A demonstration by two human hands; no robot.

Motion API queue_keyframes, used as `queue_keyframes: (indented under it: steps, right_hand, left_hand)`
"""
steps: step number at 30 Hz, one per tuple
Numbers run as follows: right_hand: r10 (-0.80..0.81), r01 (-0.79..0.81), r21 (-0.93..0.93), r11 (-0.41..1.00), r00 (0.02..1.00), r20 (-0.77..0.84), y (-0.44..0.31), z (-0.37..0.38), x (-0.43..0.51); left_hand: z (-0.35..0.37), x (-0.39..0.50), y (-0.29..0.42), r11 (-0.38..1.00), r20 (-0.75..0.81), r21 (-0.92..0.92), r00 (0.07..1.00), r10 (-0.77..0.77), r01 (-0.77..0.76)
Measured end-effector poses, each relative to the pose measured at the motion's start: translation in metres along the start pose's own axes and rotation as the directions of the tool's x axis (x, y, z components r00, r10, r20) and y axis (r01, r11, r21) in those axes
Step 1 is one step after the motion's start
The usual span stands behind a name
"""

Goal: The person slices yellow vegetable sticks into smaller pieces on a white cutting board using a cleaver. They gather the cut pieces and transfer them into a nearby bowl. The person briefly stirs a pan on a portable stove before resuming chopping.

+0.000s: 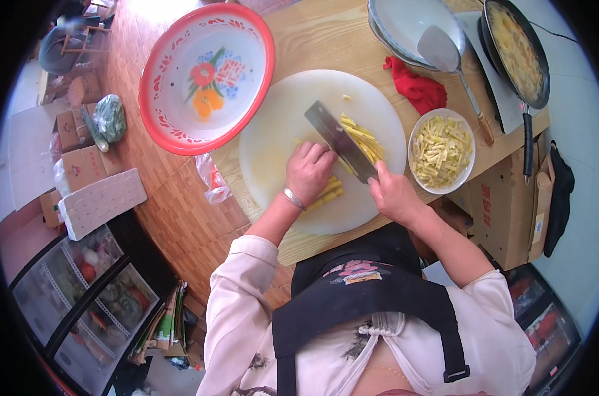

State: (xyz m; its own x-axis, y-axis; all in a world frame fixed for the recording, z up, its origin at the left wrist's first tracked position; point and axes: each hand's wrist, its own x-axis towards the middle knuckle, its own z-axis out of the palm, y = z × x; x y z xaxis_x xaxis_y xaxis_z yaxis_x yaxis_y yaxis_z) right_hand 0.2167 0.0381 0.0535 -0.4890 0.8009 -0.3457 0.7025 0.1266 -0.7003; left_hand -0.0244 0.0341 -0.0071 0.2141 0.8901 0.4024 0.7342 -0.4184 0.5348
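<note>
On a round white cutting board (279,119) my right hand (396,193) grips the handle of a broad cleaver (340,141). Pale yellow-green vegetable strips (363,138) lie against the far side of its blade. My left hand (311,166), fingers curled, is at the near side of the blade; whether it pinches a piece is hidden. Thicker yellow-green vegetable sticks (329,193) lie beside and partly under it. A white bowl (470,171) to the right of the board holds many cut pieces (440,151).
A red-rimmed enamel basin (207,79) overlaps the board's upper left. A red cloth (415,86), stacked bowls (403,24) with a spatula (440,49) across them, and a frying pan of food (519,54) on a cooker (507,106) stand to the right. Cardboard boxes (500,222) are below the table.
</note>
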Motion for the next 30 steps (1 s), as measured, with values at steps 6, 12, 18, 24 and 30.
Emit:
queue_keyframes:
  steps: [6,12,18,24,30]
  right_hand:
    - [0.008,-0.012,0.069,0.998,0.998,0.057,-0.001,-0.015,-0.004]
    - [0.073,-0.079,0.070,0.994,0.993,0.088,0.002,-0.006,0.003]
    - [0.173,-0.114,0.396,0.911,0.978,-0.117,0.012,0.001,0.008]
    - [0.295,-0.407,0.861,0.303,0.900,0.321,-0.016,-0.017,0.011]
    - [0.221,-0.446,0.875,0.187,0.887,0.405,-0.018,-0.002,0.010]
  left_hand:
    - [-0.001,0.000,-0.002,1.000,0.028,0.015,1.000,-0.005,0.004]
    - [-0.001,0.002,0.000,1.000,0.035,0.014,0.999,0.012,-0.012]
    - [-0.008,0.003,0.004,0.978,0.042,-0.111,0.984,-0.172,0.176]
    - [-0.010,0.029,0.036,-0.078,0.536,-0.745,0.524,-0.662,0.663]
    - [-0.005,0.040,0.048,-0.453,0.662,-0.731,0.366,-0.654,0.510]
